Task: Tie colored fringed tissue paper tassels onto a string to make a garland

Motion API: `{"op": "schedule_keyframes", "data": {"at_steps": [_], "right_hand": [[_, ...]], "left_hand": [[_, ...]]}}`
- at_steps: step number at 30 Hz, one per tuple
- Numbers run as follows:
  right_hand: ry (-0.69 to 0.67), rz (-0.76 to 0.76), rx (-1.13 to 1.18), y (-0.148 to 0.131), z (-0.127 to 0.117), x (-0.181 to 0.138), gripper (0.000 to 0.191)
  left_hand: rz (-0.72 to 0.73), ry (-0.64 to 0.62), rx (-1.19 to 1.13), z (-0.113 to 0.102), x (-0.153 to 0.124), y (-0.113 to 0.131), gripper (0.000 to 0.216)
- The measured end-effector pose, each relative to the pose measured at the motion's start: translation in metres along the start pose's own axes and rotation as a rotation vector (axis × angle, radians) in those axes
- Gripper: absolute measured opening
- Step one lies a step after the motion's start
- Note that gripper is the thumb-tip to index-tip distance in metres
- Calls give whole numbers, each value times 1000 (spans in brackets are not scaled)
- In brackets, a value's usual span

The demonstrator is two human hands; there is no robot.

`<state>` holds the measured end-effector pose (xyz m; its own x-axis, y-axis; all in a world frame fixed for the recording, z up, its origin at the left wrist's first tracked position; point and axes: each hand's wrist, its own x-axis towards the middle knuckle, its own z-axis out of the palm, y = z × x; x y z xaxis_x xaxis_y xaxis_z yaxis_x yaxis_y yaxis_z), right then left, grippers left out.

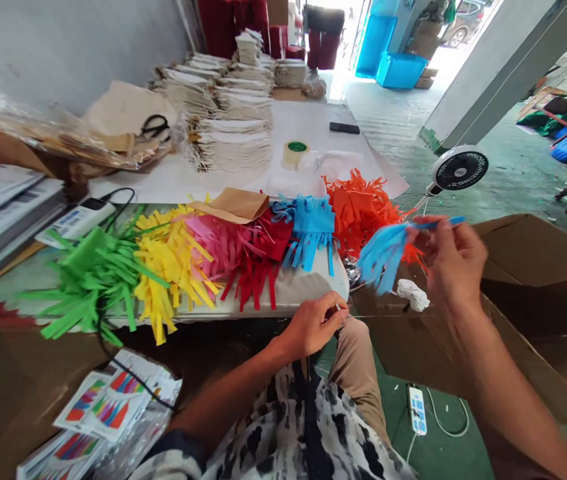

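Note:
My right hand point(452, 261) pinches a light blue paper tassel point(386, 252), raised off the right end of the table, with its fringe hanging to the left. At the table's front edge my left hand point(316, 323) is closed, thumb against fingers; whatever lies between them is too small to name. Fringed tissue paper lies in a row along the table: green point(88, 270), yellow point(171, 257), pink point(206, 240), dark red point(258, 260), blue point(313, 223) and orange point(363, 210). A brown paper piece point(233, 205) rests on top of the pink and red ones.
Stacks of white strung bundles point(236, 127), a tape roll point(296, 153) and a black phone point(344, 127) sit farther back. Scissors point(155, 125) lie on the left. A small fan point(460, 169) stands right, above an open cardboard box point(538, 260). A power strip point(417, 410) is on the floor.

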<state>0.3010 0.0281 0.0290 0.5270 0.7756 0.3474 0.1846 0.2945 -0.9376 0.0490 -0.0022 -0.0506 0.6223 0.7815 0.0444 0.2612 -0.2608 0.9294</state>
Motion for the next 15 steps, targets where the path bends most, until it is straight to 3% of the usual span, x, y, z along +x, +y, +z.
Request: {"op": "schedule_keyframes", "data": {"at_steps": [2,5,9,12,15], "right_hand": [[60,-294,-176,7,2,36,28],[-147,-589,-555,26,9,66,31],[-476,-603,-864,66,25,65,32],[-548,-553,-1057,83,43,48,33],[-556,-584,-1054,82,68,34,34]], "left_hand": [[21,16,14,-5,2,-3,21],[76,43,45,-18,4,-4,19],[142,102,159,-48,14,-7,18],[195,214,429,-82,37,-12,20],[245,312,759,-112,76,-21,22]]}}
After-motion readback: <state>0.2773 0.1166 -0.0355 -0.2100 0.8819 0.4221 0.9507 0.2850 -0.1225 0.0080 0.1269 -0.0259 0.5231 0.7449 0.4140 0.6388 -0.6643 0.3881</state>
